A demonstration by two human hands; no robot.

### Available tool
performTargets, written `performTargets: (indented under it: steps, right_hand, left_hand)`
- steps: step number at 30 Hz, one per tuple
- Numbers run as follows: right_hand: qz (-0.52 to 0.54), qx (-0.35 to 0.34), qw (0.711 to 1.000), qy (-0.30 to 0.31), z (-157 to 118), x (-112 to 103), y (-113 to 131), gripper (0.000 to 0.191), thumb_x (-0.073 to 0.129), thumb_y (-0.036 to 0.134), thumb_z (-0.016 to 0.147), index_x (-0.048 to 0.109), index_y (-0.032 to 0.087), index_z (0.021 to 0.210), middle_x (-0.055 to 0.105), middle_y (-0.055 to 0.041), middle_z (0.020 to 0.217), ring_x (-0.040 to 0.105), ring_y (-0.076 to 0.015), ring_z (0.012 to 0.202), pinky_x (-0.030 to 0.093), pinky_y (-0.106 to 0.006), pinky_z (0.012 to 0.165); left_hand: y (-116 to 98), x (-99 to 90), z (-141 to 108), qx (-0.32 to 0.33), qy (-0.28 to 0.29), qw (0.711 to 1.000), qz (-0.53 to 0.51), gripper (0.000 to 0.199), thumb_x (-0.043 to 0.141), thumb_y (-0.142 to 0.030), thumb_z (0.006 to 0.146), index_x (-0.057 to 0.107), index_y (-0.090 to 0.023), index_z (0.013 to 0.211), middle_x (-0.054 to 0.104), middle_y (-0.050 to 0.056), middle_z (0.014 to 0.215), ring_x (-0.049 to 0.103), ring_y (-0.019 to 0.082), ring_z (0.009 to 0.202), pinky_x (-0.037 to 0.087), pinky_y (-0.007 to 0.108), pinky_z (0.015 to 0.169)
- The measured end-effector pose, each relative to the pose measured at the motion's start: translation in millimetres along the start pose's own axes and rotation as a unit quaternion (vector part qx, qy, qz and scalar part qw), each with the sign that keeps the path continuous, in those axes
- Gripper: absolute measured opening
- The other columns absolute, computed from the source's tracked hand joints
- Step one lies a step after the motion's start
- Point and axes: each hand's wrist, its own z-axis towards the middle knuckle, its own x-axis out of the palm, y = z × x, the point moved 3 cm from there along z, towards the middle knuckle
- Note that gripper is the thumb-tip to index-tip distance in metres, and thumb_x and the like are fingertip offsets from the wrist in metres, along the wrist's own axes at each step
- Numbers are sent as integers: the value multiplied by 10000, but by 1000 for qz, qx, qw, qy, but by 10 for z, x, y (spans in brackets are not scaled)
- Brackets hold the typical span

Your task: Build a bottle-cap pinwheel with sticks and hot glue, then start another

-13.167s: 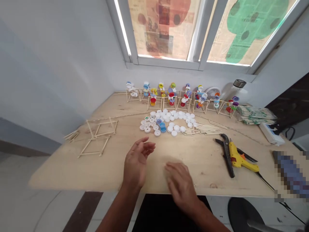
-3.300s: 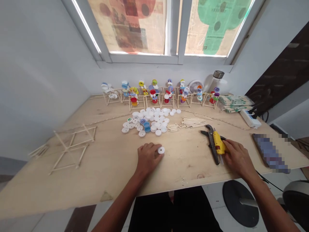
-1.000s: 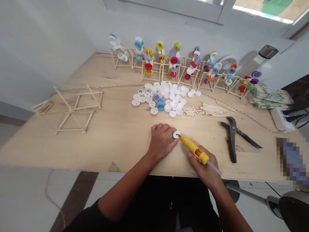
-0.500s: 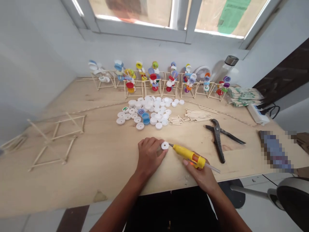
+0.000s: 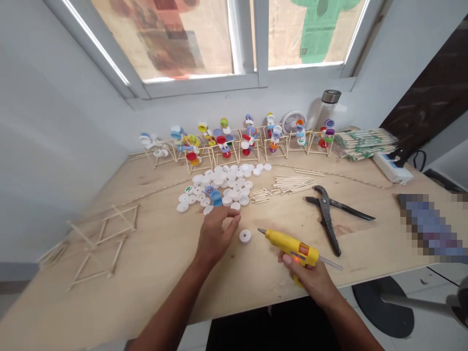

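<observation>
My right hand (image 5: 309, 273) grips a yellow hot glue gun (image 5: 290, 245), its metal nozzle pointing left and a clear glue stick poking out at the back. A small orange light glows on its side. Just left of the nozzle, apart from it, a white bottle cap (image 5: 244, 236) with a hole in its middle lies on the table. My left hand (image 5: 217, 233) is at the near edge of the pile of caps (image 5: 228, 183), thumb and forefinger apart. Its forefinger is close to another white cap (image 5: 235, 206); whether they touch I cannot tell.
Short wooden sticks (image 5: 294, 184) lie right of the caps, and black pliers (image 5: 325, 214) beyond them. Several stick frames with coloured caps (image 5: 248, 141) line the back, near a small fan (image 5: 293, 122) and bottle (image 5: 327, 109). Bare stick frames (image 5: 98, 243) stand left. A power strip (image 5: 393, 168) sits right.
My left hand has let go of the holed white cap, leaving it on the table, and moved toward the cap pile. The glue gun stays in my right hand. The view has tilted up.
</observation>
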Motion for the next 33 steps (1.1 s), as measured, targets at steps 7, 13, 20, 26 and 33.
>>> performTargets:
  steps: [7,13,20,26,33]
  right_hand:
    - [-12,-44,997,65,14,-22,-66,234,615,390,811,635,173,895,634,-35,819,582,-176,757,478,-270,663]
    - [-17,-44,995,88,13,-15,-53,213,594,393,821,598,182,850,569,-8,771,540,-152,723,450,-248,643]
    - [-13,-47,994,101,28,-11,-17,200,590,387,815,546,195,777,486,15,693,463,-126,633,409,-238,582]
    - [-31,-41,993,110,16,-16,3,196,575,379,827,534,198,764,489,7,709,468,-132,644,405,-234,566]
    - [-37,-46,992,110,16,-24,17,192,580,366,825,538,189,764,503,6,722,480,-133,666,411,-236,592]
  left_hand:
    - [-184,354,811,156,132,965,161,184,477,-181,826,633,-200,731,709,31,778,614,184,777,373,368,829]
    - [-240,708,1223,254,220,902,271,212,478,-135,792,657,-178,687,710,70,764,599,185,776,318,372,837]
    - [-227,913,1401,290,295,848,332,196,498,-110,760,644,-184,652,713,50,735,599,172,724,291,382,851]
    - [-237,988,1428,310,318,828,343,176,509,-96,769,644,-178,691,714,55,776,610,173,729,314,347,767]
    - [-329,994,1392,350,318,807,354,171,496,-57,780,618,-141,694,694,111,786,609,204,737,316,346,703]
